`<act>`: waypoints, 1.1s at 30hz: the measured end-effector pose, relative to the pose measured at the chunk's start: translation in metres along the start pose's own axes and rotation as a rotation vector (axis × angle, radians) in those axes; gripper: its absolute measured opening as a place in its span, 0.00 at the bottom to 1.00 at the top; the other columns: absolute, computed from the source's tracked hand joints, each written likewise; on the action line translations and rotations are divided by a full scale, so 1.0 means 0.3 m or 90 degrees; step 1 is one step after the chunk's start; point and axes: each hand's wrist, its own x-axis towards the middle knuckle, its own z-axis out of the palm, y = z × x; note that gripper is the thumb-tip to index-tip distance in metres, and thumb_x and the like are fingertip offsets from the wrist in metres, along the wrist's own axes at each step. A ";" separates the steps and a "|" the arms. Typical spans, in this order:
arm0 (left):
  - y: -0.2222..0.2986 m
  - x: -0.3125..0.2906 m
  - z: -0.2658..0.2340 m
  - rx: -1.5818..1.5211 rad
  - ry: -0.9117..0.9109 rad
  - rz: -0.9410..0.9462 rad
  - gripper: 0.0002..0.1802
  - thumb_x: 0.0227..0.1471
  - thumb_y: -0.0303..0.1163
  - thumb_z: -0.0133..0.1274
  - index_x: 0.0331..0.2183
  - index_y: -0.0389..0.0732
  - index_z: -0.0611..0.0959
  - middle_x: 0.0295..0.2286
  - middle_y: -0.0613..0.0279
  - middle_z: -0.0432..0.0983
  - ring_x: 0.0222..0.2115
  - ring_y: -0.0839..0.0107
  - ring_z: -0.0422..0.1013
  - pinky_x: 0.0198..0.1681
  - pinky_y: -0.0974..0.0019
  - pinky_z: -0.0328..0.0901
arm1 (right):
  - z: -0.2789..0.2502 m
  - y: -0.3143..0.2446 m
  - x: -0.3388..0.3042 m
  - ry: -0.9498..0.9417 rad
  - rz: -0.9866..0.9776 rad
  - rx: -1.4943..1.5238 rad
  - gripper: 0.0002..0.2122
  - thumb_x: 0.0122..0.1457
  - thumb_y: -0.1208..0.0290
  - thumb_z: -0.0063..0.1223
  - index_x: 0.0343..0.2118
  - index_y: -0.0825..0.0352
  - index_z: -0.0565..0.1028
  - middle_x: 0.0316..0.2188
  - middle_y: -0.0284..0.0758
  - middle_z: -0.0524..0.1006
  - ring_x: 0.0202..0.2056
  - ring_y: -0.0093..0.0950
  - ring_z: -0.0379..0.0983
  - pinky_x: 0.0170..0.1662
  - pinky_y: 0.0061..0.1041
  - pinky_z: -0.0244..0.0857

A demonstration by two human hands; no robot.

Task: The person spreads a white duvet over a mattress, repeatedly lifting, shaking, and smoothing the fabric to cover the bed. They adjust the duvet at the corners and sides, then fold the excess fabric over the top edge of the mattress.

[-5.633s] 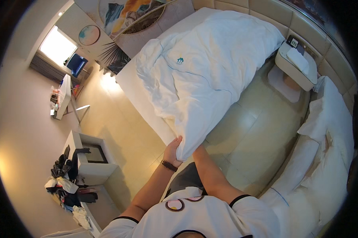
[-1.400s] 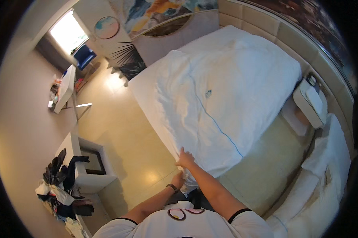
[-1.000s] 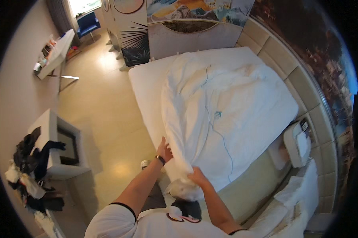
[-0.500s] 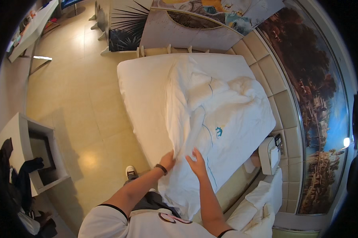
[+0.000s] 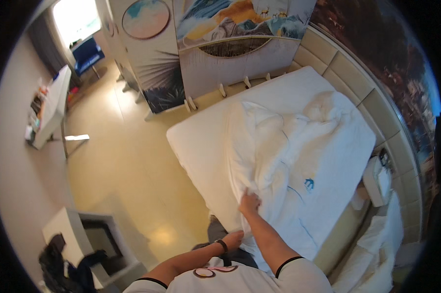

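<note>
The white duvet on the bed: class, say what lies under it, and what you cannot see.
Under the white duvet lies the bare white mattress, showing along its left side and far end. The right hand grips the duvet's edge; the left hand is by its lower corner. What lies beneath its middle is hidden.

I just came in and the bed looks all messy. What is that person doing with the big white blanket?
A person is standing at the corner of the bed and handling the white duvet. The right hand is reaching forward and gripping a fold of the duvet near its edge. The left hand, with a dark band on the wrist, is lower down at the duvet's hanging end. The duvet lies rumpled and bunched across the mattress, not spread flat, and part of the white sheet is uncovered on the side toward the floor.
</note>
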 end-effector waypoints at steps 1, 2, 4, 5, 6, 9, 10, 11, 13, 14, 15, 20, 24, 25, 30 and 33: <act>-0.003 0.042 -0.061 0.012 -0.018 0.034 0.10 0.41 0.25 0.46 0.31 0.32 0.72 0.29 0.43 0.71 0.34 0.43 0.69 0.40 0.52 0.65 | 0.069 0.062 0.130 -0.117 0.069 0.060 0.45 0.43 0.55 0.62 0.62 0.64 0.50 0.51 0.49 0.68 0.47 0.47 0.69 0.43 0.58 0.62; -0.026 0.058 -0.133 0.024 -0.026 0.047 0.11 0.42 0.25 0.46 0.32 0.32 0.72 0.29 0.42 0.72 0.35 0.43 0.69 0.40 0.52 0.65 | 0.115 0.083 0.167 -0.015 0.047 0.135 0.40 0.43 0.57 0.61 0.59 0.65 0.58 0.46 0.47 0.72 0.43 0.44 0.72 0.43 0.51 0.65; -0.042 0.112 -0.269 0.071 -0.148 -0.017 0.16 0.43 0.26 0.48 0.38 0.33 0.74 0.30 0.43 0.74 0.33 0.48 0.71 0.40 0.55 0.66 | 0.117 0.175 0.303 -0.053 -0.092 0.361 0.29 0.45 0.66 0.58 0.52 0.67 0.67 0.41 0.42 0.75 0.39 0.35 0.74 0.40 0.36 0.68; -0.090 0.133 -0.337 -0.095 -0.232 -0.075 0.23 0.44 0.26 0.49 0.45 0.36 0.73 0.30 0.48 0.76 0.31 0.57 0.72 0.39 0.58 0.67 | 0.072 0.138 0.295 -0.140 -0.091 0.604 0.26 0.44 0.69 0.57 0.50 0.68 0.69 0.40 0.41 0.75 0.38 0.33 0.74 0.39 0.32 0.68; -0.164 0.155 -0.393 -0.165 -0.300 -0.148 0.26 0.44 0.25 0.50 0.49 0.38 0.72 0.32 0.54 0.77 0.30 0.65 0.72 0.37 0.63 0.67 | -0.083 0.090 0.257 -0.227 -0.090 0.835 0.23 0.44 0.72 0.55 0.48 0.69 0.70 0.38 0.40 0.75 0.37 0.30 0.73 0.38 0.28 0.67; -0.286 0.359 -0.609 -0.867 -0.057 -0.437 0.21 0.58 0.42 0.44 0.50 0.46 0.69 0.36 0.55 0.75 0.33 0.60 0.74 0.40 0.54 0.69 | -0.309 0.072 0.163 -0.276 -0.119 1.117 0.22 0.42 0.81 0.50 0.46 0.71 0.71 0.35 0.35 0.75 0.34 0.23 0.70 0.36 0.21 0.65; -0.305 0.472 -0.700 -0.899 0.039 -0.492 0.26 0.58 0.54 0.40 0.48 0.45 0.71 0.39 0.54 0.74 0.42 0.58 0.72 0.45 0.50 0.66 | -0.274 0.074 0.148 -0.227 -0.140 1.127 0.25 0.40 0.80 0.51 0.47 0.71 0.72 0.37 0.34 0.75 0.36 0.24 0.70 0.39 0.21 0.64; -0.362 0.557 -0.795 -1.002 0.088 -0.408 0.35 0.55 0.63 0.37 0.49 0.44 0.70 0.44 0.53 0.72 0.49 0.57 0.68 0.50 0.49 0.63 | -0.337 0.043 0.112 -0.272 -0.171 1.101 0.26 0.39 0.80 0.52 0.48 0.71 0.72 0.39 0.34 0.75 0.38 0.24 0.70 0.41 0.22 0.64; -0.284 0.744 -0.998 -1.074 0.096 -0.313 0.43 0.52 0.68 0.36 0.53 0.40 0.68 0.50 0.55 0.69 0.49 0.58 0.67 0.52 0.51 0.61 | -0.410 0.044 0.059 -0.326 -0.194 1.070 0.27 0.38 0.79 0.53 0.49 0.70 0.72 0.41 0.34 0.75 0.40 0.25 0.70 0.45 0.23 0.62; -0.248 0.846 -1.072 -0.998 0.128 -0.337 0.43 0.51 0.65 0.42 0.52 0.35 0.68 0.48 0.51 0.70 0.47 0.57 0.68 0.52 0.52 0.62 | -0.401 0.045 0.047 -0.344 -0.200 1.059 0.28 0.37 0.78 0.53 0.49 0.70 0.72 0.41 0.34 0.75 0.41 0.25 0.69 0.46 0.24 0.62; -0.314 0.928 -1.124 -0.901 0.157 -0.366 0.33 0.51 0.53 0.52 0.47 0.33 0.73 0.43 0.53 0.75 0.44 0.59 0.70 0.48 0.53 0.66 | -0.402 0.023 0.042 -0.371 -0.217 1.044 0.28 0.37 0.78 0.53 0.49 0.70 0.72 0.42 0.34 0.75 0.42 0.26 0.69 0.47 0.24 0.61; -0.460 1.151 -1.196 -0.512 0.255 -0.433 0.21 0.44 0.20 0.48 0.44 0.31 0.73 0.34 0.54 0.76 0.38 0.62 0.73 0.40 0.60 0.70 | -0.274 -0.124 0.098 -0.087 -0.225 0.589 0.27 0.44 0.64 0.62 0.48 0.69 0.72 0.43 0.42 0.74 0.45 0.33 0.70 0.51 0.31 0.61; -0.361 0.996 -1.260 -0.527 0.289 -0.203 0.26 0.45 0.18 0.43 0.51 0.32 0.66 0.42 0.53 0.72 0.40 0.63 0.70 0.43 0.61 0.68 | -0.247 -0.423 0.141 -0.292 0.364 0.861 0.30 0.52 0.47 0.52 0.49 0.68 0.70 0.42 0.41 0.76 0.44 0.34 0.71 0.50 0.37 0.63; -0.375 0.956 -1.299 -0.484 0.280 -0.143 0.28 0.46 0.18 0.42 0.53 0.34 0.63 0.45 0.52 0.69 0.42 0.63 0.69 0.44 0.62 0.67 | -0.262 -0.507 0.177 -0.300 0.533 1.124 0.31 0.53 0.43 0.49 0.48 0.69 0.70 0.41 0.41 0.76 0.43 0.34 0.72 0.49 0.39 0.64; -0.412 0.778 -1.460 -0.566 0.133 -0.173 0.34 0.46 0.15 0.44 0.57 0.32 0.56 0.50 0.48 0.63 0.44 0.63 0.67 0.45 0.63 0.65 | -0.445 -0.798 0.478 0.053 0.228 1.902 0.34 0.55 0.39 0.42 0.49 0.71 0.67 0.47 0.44 0.72 0.47 0.35 0.69 0.51 0.41 0.63; -0.316 0.730 -1.594 -0.736 0.003 -0.341 0.32 0.49 0.20 0.46 0.56 0.33 0.57 0.50 0.51 0.64 0.48 0.60 0.65 0.51 0.59 0.62 | -0.238 -0.815 0.547 0.463 0.297 1.572 0.28 0.59 0.48 0.38 0.51 0.69 0.66 0.51 0.42 0.68 0.52 0.38 0.65 0.55 0.42 0.59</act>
